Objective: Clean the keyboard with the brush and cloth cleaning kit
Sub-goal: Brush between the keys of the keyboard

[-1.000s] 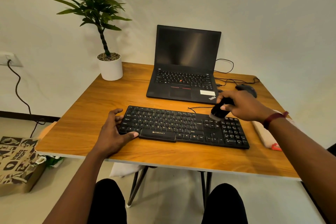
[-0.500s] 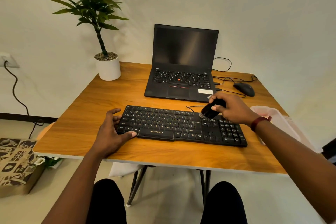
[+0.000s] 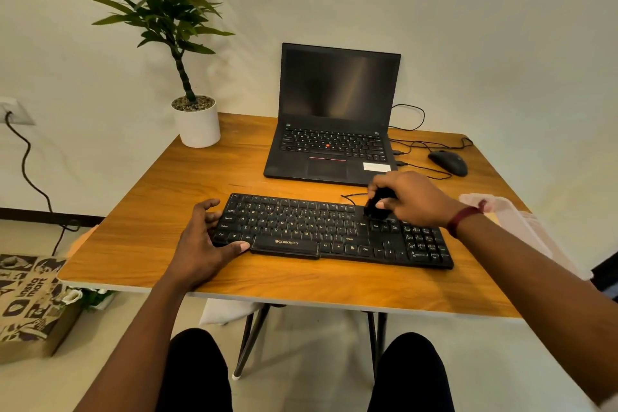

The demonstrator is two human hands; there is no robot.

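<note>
Pale plaster wall backs a wooden table [image 3: 160,197] with a light edge and thin metal legs. At its far side an open black laptop [image 3: 337,117] stands with a dark screen. In front of it, near the table's front edge, lies the keyboard [image 3: 301,224]. It is black and full-width, with white lettering, a number pad at its right end and a brand name printed on the space bar. Its thin cable loops off the back edge.

On the far left corner a white pot [image 3: 197,125] holds pebbles and a green leafy plant [image 3: 160,3]. On the floor to the left stands a printed brown paper bag [image 3: 30,304]; what is in it cannot be made out. A pale, blurred cloth [image 3: 511,221] lies at the table's right edge. A black mouse [image 3: 448,162] sits to the right of the laptop.

The left hand [image 3: 200,244] holds the keyboard's left end, thumb along the front edge and bent fingers over the side. The right hand [image 3: 411,199], a dark red band at its wrist, grips a small black brush [image 3: 376,204], its lower end down on the keys just left of the number pad.
</note>
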